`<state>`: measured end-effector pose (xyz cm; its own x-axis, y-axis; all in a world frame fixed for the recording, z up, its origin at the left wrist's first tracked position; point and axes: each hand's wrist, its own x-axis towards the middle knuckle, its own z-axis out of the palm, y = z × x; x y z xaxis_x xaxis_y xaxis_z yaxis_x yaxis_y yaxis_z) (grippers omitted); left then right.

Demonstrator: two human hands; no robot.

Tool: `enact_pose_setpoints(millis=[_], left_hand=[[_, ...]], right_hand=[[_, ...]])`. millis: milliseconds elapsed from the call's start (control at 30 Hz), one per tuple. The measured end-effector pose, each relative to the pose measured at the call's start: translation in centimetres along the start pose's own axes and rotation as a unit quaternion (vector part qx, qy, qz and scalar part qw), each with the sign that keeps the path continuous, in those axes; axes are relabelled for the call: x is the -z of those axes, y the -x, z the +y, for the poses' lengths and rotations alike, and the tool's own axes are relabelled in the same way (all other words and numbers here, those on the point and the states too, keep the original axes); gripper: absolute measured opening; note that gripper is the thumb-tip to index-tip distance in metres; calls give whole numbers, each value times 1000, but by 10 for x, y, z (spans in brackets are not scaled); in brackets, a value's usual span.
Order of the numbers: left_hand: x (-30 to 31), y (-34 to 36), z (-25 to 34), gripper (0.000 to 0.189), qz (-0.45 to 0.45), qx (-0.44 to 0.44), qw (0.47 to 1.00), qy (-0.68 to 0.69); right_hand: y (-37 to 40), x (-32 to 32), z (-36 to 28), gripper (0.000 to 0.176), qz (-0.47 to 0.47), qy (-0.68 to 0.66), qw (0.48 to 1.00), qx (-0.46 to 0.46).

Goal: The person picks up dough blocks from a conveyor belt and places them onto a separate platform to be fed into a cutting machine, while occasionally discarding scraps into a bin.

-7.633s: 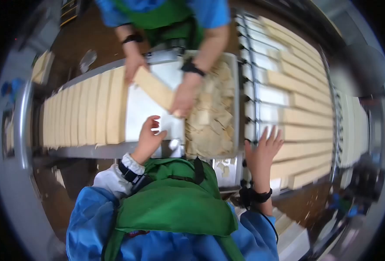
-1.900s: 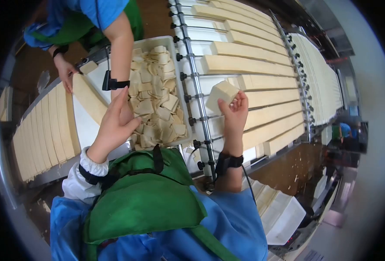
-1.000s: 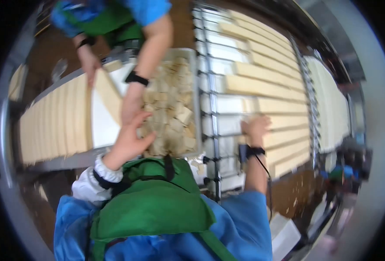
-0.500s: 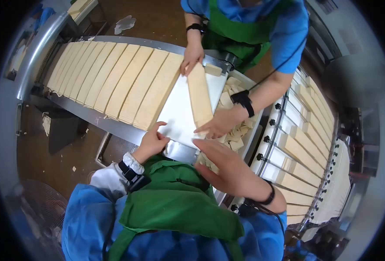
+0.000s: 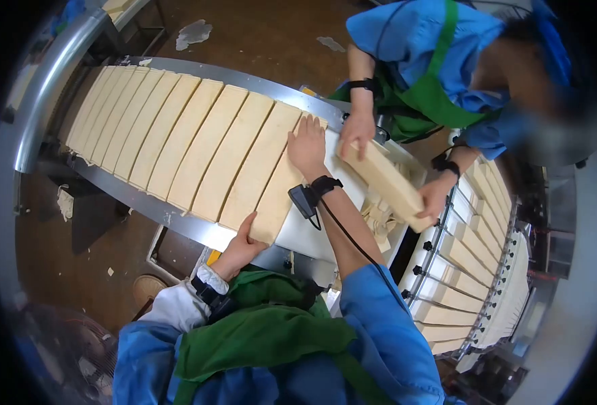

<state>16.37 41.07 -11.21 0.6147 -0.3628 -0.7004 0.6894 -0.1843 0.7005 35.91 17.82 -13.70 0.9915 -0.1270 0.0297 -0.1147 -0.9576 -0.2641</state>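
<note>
Pale, layered, dough-like slabs lie side by side on the conveyor. My left hand (image 5: pixel 241 248) grips the near end of the rightmost slab (image 5: pixel 275 202), with the thumb over its edge. At the far end of that slab, my right hand (image 5: pixel 307 150) rests on top, with its fingers bent over the end. Beside it on the right, a co-worker's two hands hold another long slab (image 5: pixel 386 179), tilted above a bin (image 5: pixel 413 165) of pale offcuts (image 5: pixel 381 219). The undersides of my fingers are hidden.
A metal rail (image 5: pixel 207 233) edges the conveyor. On the right, a second machine with black knobs (image 5: pixel 417 270) carries more slabs (image 5: pixel 464 256). The co-worker (image 5: pixel 420 74) leans in from the far side. A steel roller (image 5: pixel 52 88) stands at far left.
The co-worker has lifted the loose slab off the white surface and carried it right. My right hand has crossed to the far end of the rightmost slab; my left hand has closed on its near end.
</note>
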Motion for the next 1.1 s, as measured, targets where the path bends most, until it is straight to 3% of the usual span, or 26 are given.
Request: enact_pose_setpoints(millis=[67, 167, 233, 267, 333, 367, 400, 467, 633, 733, 767, 800, 833, 867, 900, 933, 1000, 1033, 1067, 1100], left_hand=[[3, -2, 2, 95, -26, -5, 1000, -1], [3, -4, 7, 96, -46, 3, 999, 5], [1, -7, 10, 96, -53, 9, 999, 7], [0, -10, 10, 96, -46, 19, 998, 28], [-6, -11, 12, 96, -46, 30, 998, 41], [-10, -10, 16, 95, -33, 34, 997, 64], [-14, -8, 22, 95, -23, 36, 995, 86], [-20, -6, 31, 94, -25, 45, 992, 113], [-38, -10, 29, 89, -30, 71, 992, 96], [-43, -25, 13, 90, 0, 18, 1000, 2], [-38, -39, 1, 93, 15, -53, 985, -164], [-39, -46, -6, 96, 31, -124, 938, -323], [-46, -42, 1, 96, 29, -126, 937, -325], [-51, -38, 15, 100, 32, -188, 903, -385], [-58, -36, 25, 104, 33, -249, 860, -443], [-63, -38, 29, 104, 27, -251, 857, -449], [-67, -43, 35, 104, 45, -226, 840, -491], [-72, -46, 35, 103, 69, -212, 827, -516], [-71, -53, 31, 103, 59, -213, 820, -528], [-68, -64, 22, 102, 69, -229, 802, -548]], right_hand=[[5, -4, 2, 62, -32, 15, 999, -14], [9, -15, 7, 62, 21, 41, 999, 14], [3, -9, 7, 54, 116, 19, 991, 59], [-5, -4, 9, 54, 119, 21, 991, 56], [-21, 17, 2, 39, 26, -43, 999, 7], [-25, 15, 2, 31, 88, -12, 996, 21], [-27, 16, -3, 31, 95, -10, 995, 13], [-37, 29, -5, 43, -52, 97, 994, -29], [-21, 40, 16, 55, -20, 112, 990, -81], [2, 58, 54, 58, -17, 73, 992, -106], [16, 67, 77, 60, -7, 62, 989, -137], [31, 79, 97, 63, 2, 50, 985, -164], [49, 97, 114, 65, -15, 40, 982, -182], [65, 114, 128, 67, -32, 29, 979, -200], [78, 104, 156, 88, -43, -5, 975, -220], [95, 119, 165, 88, -40, -9, 973, -228], [140, 144, 178, 113, -149, -107, 952, -246], [160, 144, 183, 128, -160, -129, 952, -229], [177, 142, 187, 128, -154, -138, 948, -242], [196, 149, 182, 115, -166, -90, 967, -173]])
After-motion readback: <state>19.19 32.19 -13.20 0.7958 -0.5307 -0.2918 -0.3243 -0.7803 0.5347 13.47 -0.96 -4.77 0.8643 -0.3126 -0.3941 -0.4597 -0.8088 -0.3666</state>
